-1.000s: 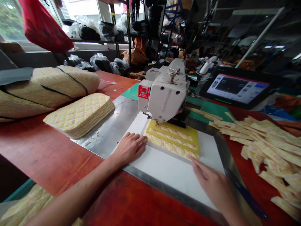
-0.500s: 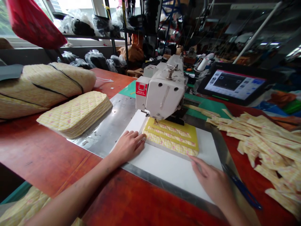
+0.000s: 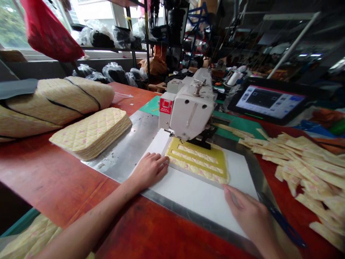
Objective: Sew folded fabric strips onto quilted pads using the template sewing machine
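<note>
A quilted yellow fabric piece (image 3: 194, 169) with pink specks lies under a mustard-yellow slotted template (image 3: 198, 160), and the fabric shows through the long slots. Both rest on a white board (image 3: 188, 192) below the head of a white sewing machine (image 3: 191, 111). At the piece's left front corner, my left hand (image 3: 151, 169) is closed, its bent fingers pressed together against the fabric edge. My right hand (image 3: 249, 214) is open just off the right front corner, index finger stretched toward it and thumb apart. Whether that fingertip touches the fabric I cannot tell.
A stack of quilted pieces (image 3: 91, 131) sits on the left, before a tied fabric bundle (image 3: 56, 102). Blue-handled scissors (image 3: 285, 223) lie beside my right hand. Fabric strips (image 3: 302, 169) are heaped on the right, below a control screen (image 3: 269, 99).
The view has shifted slightly. My right hand has drawn a little away from the fabric corner. My left hand stays at its corner.
</note>
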Available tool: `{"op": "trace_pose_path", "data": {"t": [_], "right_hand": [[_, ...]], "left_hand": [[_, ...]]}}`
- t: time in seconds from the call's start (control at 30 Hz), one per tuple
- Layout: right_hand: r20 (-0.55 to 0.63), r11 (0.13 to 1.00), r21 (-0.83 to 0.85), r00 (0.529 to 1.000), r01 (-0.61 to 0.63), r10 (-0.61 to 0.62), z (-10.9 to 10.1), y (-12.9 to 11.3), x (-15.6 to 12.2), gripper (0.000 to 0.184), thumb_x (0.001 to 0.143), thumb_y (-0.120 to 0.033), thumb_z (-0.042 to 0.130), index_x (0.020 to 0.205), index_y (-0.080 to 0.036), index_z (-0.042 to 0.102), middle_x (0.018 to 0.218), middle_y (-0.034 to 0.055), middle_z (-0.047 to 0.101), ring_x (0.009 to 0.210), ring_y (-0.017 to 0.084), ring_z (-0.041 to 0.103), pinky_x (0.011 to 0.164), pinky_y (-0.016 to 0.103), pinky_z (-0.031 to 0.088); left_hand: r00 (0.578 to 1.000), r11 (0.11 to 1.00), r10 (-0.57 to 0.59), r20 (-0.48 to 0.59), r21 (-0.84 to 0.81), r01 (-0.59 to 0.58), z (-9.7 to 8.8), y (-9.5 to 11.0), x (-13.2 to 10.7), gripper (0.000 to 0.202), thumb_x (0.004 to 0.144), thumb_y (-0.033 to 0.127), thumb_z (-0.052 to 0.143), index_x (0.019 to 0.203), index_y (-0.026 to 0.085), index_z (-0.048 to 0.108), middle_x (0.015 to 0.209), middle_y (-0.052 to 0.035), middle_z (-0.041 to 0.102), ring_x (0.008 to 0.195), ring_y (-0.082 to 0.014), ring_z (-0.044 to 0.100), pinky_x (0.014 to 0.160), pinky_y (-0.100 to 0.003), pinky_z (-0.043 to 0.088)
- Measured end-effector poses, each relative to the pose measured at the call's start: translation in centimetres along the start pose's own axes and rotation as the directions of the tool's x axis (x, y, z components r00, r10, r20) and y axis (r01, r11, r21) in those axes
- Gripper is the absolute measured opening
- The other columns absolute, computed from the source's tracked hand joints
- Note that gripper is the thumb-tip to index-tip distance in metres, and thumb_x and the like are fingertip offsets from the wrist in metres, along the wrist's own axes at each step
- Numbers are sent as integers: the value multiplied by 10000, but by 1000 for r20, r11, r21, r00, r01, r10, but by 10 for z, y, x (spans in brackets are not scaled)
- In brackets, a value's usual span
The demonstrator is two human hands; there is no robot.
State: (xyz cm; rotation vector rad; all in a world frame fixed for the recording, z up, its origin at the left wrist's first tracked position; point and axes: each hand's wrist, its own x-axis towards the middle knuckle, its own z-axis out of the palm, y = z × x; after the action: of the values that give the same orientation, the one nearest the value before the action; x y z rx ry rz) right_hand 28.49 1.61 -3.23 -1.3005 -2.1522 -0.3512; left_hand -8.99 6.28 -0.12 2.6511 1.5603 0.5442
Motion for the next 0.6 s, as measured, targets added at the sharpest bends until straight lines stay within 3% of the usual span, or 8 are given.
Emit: {"op": "trace_pose_path", "data": {"t": [0.1,0.17,0.23,0.33,0.47,0.6], "right_hand": [[41,997,-27,997,-69,70,-12,-1,14,252,1044,-285,536,1088,-209,772,938,37,803,749,154,740,733,245,553],[107,972,-167,977,-167,186,-22,13,32,251,1041,-294,528,1112,-234,761,907,29,767,765,168,719,675,265,517],[164,895,-356,925,-268,342,-31,41,55,279,1032,-265,516,1212,-243,728,988,53,736,847,198,704,655,283,484],[218,789,-511,836,-341,503,-35,93,89,376,1016,-123,432,1289,-167,686,1201,142,682,1082,258,649,764,311,479],[206,759,-526,809,-383,551,-21,143,116,456,964,-2,391,1312,-97,670,1279,210,657,1135,277,615,816,329,459],[193,759,-504,803,-412,564,-10,158,122,388,954,9,397,1132,-46,738,1133,216,724,1027,251,664,821,323,450]], "left_hand": [[1000,1000,15,-13,-16,-16,3,-3,-1,295,1059,314,437,1224,212,659,845,-52,662,814,-228,650,788,-378,447],[999,999,29,-21,-32,-29,7,-7,-1,317,1066,332,428,1261,218,652,850,-51,675,822,-233,667,795,-385,458],[999,998,35,-24,-50,-36,11,-11,0,335,1070,350,419,1271,225,657,857,-50,687,825,-235,681,798,-383,476],[999,997,22,-30,-73,-24,14,-14,1,341,1063,373,428,1253,238,678,893,-51,713,834,-240,702,784,-374,510],[998,997,13,-64,-80,-18,13,-14,1,337,1050,384,453,1227,249,706,888,-46,735,816,-234,729,744,-350,547],[994,994,27,-110,-104,-39,13,-13,3,350,1049,384,448,1213,248,726,871,-49,749,781,-220,740,709,-328,570]]}}
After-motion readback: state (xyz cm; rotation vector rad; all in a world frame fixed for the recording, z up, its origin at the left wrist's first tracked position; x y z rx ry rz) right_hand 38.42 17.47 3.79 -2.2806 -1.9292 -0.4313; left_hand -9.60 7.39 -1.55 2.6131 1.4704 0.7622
